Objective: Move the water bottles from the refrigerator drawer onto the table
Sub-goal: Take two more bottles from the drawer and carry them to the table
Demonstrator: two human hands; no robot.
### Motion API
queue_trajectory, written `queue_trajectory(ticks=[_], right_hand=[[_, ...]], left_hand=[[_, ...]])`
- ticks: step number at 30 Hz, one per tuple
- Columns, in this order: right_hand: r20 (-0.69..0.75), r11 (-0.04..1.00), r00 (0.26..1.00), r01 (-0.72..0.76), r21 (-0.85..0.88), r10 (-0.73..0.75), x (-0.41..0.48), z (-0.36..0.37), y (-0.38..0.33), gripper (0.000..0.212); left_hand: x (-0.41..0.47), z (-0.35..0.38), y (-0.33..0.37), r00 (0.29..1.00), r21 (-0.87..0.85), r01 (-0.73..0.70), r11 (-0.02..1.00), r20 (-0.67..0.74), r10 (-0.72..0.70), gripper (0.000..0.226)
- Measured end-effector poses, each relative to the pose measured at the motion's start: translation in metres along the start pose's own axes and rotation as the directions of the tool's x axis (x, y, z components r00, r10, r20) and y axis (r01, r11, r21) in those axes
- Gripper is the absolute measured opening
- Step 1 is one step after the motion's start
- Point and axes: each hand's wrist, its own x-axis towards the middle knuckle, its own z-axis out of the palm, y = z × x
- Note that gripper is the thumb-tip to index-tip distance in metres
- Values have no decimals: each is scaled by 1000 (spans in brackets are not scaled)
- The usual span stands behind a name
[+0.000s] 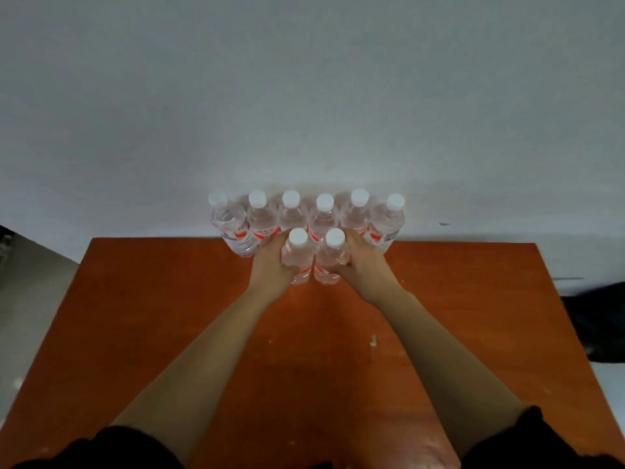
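Observation:
Several clear water bottles with white caps and red labels stand in a back row [260,218] along the far edge of the orange-brown table [169,316], against the wall. In front of that row stand two more bottles side by side. My left hand [270,265] grips the left front bottle [297,257] round its body. My right hand [365,262] grips the right front bottle [333,255] the same way. Both front bottles are upright, and their bases look to be on the tabletop. The refrigerator drawer is out of view.
A plain pale wall [304,96] rises directly behind the table. A small pale chip [373,340] marks the tabletop near the middle. A dark object [598,319] sits beyond the table's right edge; grey floor [30,282] shows at the left.

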Motion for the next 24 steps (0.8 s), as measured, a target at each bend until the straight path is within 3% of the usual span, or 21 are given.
queue_trajectory(ticks=[11,14,16,20,24], right_hand=[[-41,999,998,-36,29,37,17,27,-1,77],[-61,999,998,23,44,-20,6,18,-8,78],[-115,1000,993,24,19,-21,-6,2,-10,74],[-283,997,959,-44,-66,24,-47,-41,2,66],[-511,959,859,-171,-224,33,-127,-90,23,58]], left_hand=[[19,6,-25,997,-105,-74,992,-18,73,63],[10,-2,-12,996,-107,-90,990,4,91,73],[2,-10,4,991,-84,-131,988,-14,130,77],[-18,-21,55,957,20,-259,966,-134,259,62],[-50,0,119,884,199,-426,882,-115,453,62]])
